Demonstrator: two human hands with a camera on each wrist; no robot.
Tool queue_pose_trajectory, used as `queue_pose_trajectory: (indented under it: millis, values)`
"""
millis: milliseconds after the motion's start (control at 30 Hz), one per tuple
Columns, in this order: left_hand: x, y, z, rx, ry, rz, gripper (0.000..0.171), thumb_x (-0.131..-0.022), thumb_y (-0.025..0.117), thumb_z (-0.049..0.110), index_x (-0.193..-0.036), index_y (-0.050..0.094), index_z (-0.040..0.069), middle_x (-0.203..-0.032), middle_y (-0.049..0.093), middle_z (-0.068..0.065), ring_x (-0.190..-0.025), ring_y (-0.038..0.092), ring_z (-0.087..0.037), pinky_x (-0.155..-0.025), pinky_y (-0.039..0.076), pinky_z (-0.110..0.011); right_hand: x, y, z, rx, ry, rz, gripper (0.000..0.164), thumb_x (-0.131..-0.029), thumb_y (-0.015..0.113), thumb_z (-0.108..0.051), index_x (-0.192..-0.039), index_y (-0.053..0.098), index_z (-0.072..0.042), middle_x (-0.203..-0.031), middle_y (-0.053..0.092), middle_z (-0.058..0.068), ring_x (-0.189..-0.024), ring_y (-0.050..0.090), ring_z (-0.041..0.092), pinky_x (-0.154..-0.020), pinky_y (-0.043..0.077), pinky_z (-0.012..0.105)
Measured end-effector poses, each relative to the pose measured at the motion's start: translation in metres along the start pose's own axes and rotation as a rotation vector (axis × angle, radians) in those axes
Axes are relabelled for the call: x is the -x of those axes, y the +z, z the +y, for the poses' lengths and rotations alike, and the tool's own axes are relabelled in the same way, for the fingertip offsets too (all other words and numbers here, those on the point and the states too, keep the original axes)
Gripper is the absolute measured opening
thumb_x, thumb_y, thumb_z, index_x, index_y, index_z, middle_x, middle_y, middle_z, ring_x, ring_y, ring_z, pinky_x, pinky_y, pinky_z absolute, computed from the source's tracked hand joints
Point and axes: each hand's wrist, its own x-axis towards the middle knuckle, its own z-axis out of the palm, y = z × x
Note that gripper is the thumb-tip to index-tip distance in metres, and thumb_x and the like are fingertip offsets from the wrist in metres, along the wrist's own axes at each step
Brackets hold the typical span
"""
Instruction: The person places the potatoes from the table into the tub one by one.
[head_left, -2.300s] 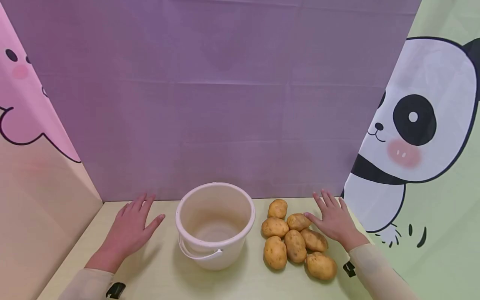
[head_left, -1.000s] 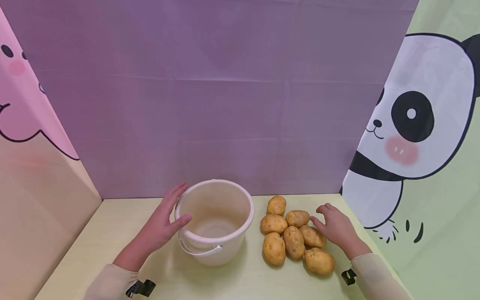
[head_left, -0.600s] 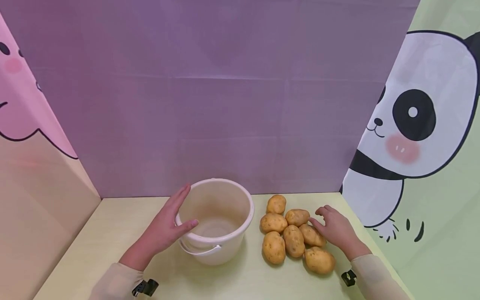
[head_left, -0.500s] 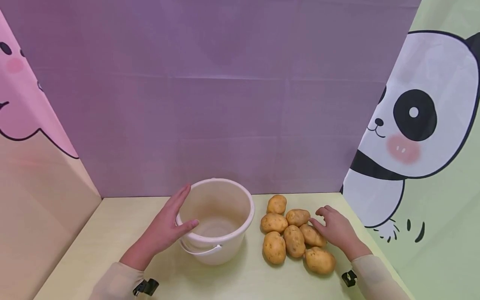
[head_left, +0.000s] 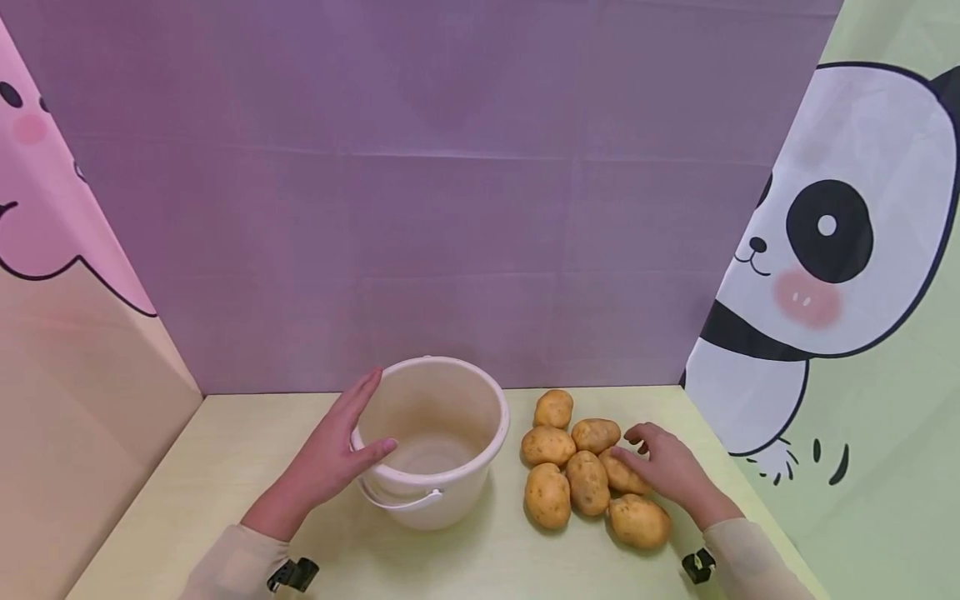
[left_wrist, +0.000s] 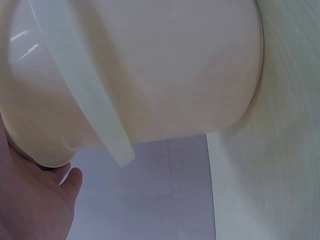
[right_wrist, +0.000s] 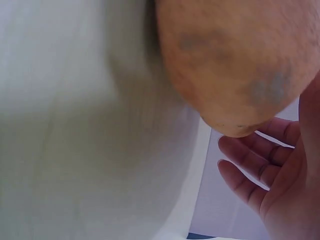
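A pale pink bucket (head_left: 450, 492) with a white handle (head_left: 408, 506) stands upright on the table. My left hand (head_left: 326, 458) holds its left rim, the thumb reaching over the edge to the inside and the fingers farther back along the rim. In the left wrist view, part of that hand (left_wrist: 37, 200) shows beside the bucket's wall (left_wrist: 175, 70). My right hand (head_left: 671, 471) is over the right side of a group of potatoes, its fingers loosely bent. The thumb overlaps a potato (head_left: 618, 473). In the right wrist view, spread fingers lie beyond a large potato (right_wrist: 240, 55).
Several more potatoes, among them one at the back (head_left: 553, 409) and one at the front right (head_left: 639, 522), lie close together right of the bucket. A purple backdrop (head_left: 450, 208) rises at the table's (head_left: 225, 467) back edge. Printed side panels flank it, one with a panda (head_left: 870, 225).
My left hand has moved right from the bare table to the bucket's rim. My right hand first drew its fingers in, then just now dipped slightly toward the potatoes. Bucket and potatoes stay put.
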Motion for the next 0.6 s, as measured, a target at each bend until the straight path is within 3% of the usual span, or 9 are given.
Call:
queue_pose_trajectory:
  millis: [367, 600]
  values:
    - [0.0010, -0.0006, -0.0022, 0.026, -0.008, 0.008, 0.100, -0.095, 0.085, 0.031, -0.175, 0.031, 0.007, -0.179, 0.029, -0.023, -0.161, 0.028, -0.055, -0.122, 0.028, -0.081, 0.0051, 0.0103, 0.0060, -0.196, 0.018, -0.095, 0.032, -0.106, 0.075, -0.042, -0.116, 0.078, -0.012, -0.105, 0.075, -0.005, -0.095, 0.065, 0.014, -0.085, 0.056, 0.036]
    - [0.0001, 0.0009, -0.0034, 0.025, -0.003, 0.003, 0.101, -0.095, 0.085, 0.038, -0.175, 0.030, 0.008, -0.179, 0.028, -0.022, -0.161, 0.028, -0.054, -0.121, 0.028, -0.081, 0.0079, 0.0107, -0.0001, -0.200, 0.033, -0.136, 0.037, -0.105, 0.077, -0.044, -0.120, 0.076, -0.009, -0.113, 0.076, -0.001, -0.107, 0.068, 0.020, -0.101, 0.056, 0.050]
